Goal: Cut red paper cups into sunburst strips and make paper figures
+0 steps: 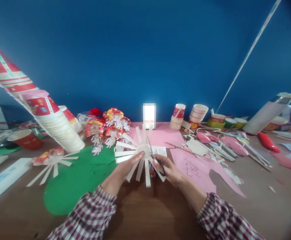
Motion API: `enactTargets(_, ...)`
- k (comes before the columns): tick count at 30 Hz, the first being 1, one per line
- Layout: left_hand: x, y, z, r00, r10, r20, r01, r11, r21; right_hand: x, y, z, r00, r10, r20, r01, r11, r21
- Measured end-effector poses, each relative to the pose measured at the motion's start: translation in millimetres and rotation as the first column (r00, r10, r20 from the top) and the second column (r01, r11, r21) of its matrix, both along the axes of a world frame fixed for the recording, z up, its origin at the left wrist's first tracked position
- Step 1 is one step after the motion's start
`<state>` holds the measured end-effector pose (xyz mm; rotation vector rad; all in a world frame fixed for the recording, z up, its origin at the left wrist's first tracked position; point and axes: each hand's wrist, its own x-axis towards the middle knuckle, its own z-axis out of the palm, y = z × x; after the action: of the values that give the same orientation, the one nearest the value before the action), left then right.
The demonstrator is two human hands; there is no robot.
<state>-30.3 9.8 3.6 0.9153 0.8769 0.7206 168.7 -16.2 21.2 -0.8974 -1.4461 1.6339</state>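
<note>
A paper cup (144,150), cut into strips that splay out around its round white base, is pinched in my left hand (128,163). The thumb presses on the edge of the base. My right hand (169,168) is closed on a pair of scissors (161,165) with dark handles. Their blades point up and away, lying over the right side of the cut cup beside its base. Whether a strip sits between the blades I cannot tell. Behind my left hand a green paper sheet (73,180) lies on the table, and pink paper (192,166) lies beyond my right hand.
Tall stacks of paper cups (58,130) lean at the left; shorter cup stacks (198,115) stand at the back right. Another cut cup (54,160) rests at the left. Figure cutouts (114,131) pile up behind. Sticks and scraps (250,153) and a red object (268,142) lie right.
</note>
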Motion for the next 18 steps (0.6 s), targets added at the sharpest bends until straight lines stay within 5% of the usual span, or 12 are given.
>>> enactTargets(9, 8, -5, 14.3, 0.994, 0.008, -0.108, -0.013, 0.999, -0.042, -3, -2, 6.7, 1.0, -0.02, 0.011, 0.02, 0.999, 0.037)
enactTargets(18, 3, -1, -0.7, 0.998, 0.058, -0.021, -0.059, 0.997, -0.05, -1, -1, 3.3, 1.0, -0.014, -0.006, 0.014, 1.0, -0.001)
